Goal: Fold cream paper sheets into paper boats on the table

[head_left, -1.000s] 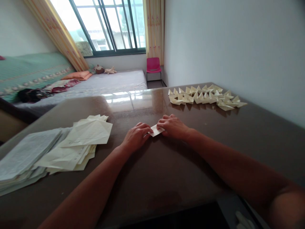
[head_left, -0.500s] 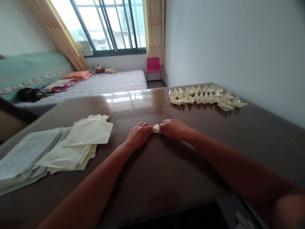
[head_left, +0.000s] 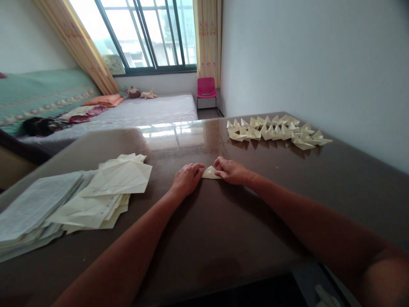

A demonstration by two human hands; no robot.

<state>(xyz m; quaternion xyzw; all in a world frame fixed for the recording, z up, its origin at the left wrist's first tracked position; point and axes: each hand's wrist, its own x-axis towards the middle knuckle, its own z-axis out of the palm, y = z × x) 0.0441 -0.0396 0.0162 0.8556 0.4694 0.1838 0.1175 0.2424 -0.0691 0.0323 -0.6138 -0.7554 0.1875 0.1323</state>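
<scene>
A small cream piece of folded paper (head_left: 211, 172), triangular in outline, lies at the middle of the brown table (head_left: 204, 221). My left hand (head_left: 189, 177) is at its left corner, with thumb and fingers closed about the edge. At the right side my right hand (head_left: 232, 170) has its thumb on the paper and the index finger curled above it. Part of the paper's right end is hidden by that hand. Farther back on the right stand several folded paper boats (head_left: 275, 130), close together in rows.
To the left lie a pile of loose cream sheets (head_left: 118, 177) and a stack of greyish paper (head_left: 38, 204). Beyond the table are a bed (head_left: 166, 106) and a pink chair (head_left: 206, 87). A white wall (head_left: 303, 64) runs along the right.
My fingers have drawn a little apart, so more of the folded paper shows between them. The right hand's index finger has lifted slightly. The piles and boats stay put.
</scene>
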